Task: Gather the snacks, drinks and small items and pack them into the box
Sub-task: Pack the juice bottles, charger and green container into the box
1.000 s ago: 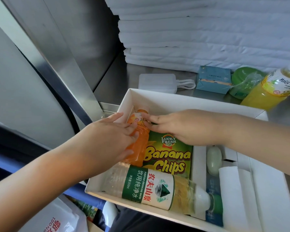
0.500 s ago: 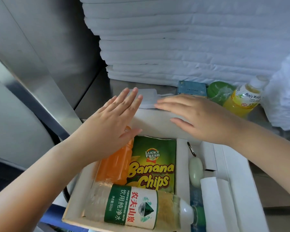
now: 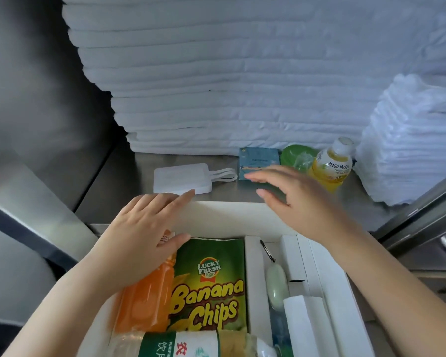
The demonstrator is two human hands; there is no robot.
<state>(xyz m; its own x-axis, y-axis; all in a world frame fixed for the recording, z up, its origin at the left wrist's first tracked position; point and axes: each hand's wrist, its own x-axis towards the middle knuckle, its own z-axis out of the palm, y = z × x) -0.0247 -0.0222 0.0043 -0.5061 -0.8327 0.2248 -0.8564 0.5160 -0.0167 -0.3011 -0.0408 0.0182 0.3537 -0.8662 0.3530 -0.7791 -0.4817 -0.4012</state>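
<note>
Box [image 3: 229, 217]: We see a white box, open on top. It has one big part on the left and thin parts on the right.
Left hand [image 3: 142, 235]: It is over the far left corner of the box. Its fingers [image 3: 175, 202] are straight and close together and hold nothing. Their tips reach the box's far wall.
Right hand [image 3: 301, 202]: It is over the far right edge of the box. Its fingers are spread wide and hold nothing. We cannot tell if the tips touch the blue packet.
Orange drink [image 3: 144, 300]: It lies in the big part of the box, along the left wall. Its top is under the left hand.
Banana chips bag [image 3: 211, 287]: It lies flat in the big part, just right of the orange drink.
Water bottle [image 3: 191, 343]: It lies on its side across the near end of the big part.
Small green oval thing [image 3: 276, 289]: It sits in a thin part of the box, right of the chips.
White case [image 3: 180, 179]: It is outside, just behind the box's far wall.
Blue packet [image 3: 259, 161]: It is outside, behind the box, right of the white case.
Green wrapped thing [image 3: 298, 157]: It is behind the box, beside the blue packet.
Yellow drink [image 3: 330, 167]: It is outside, behind the box's right corner.
White cloths [image 3: 242, 73]: A tall pile sits behind the box.
</note>
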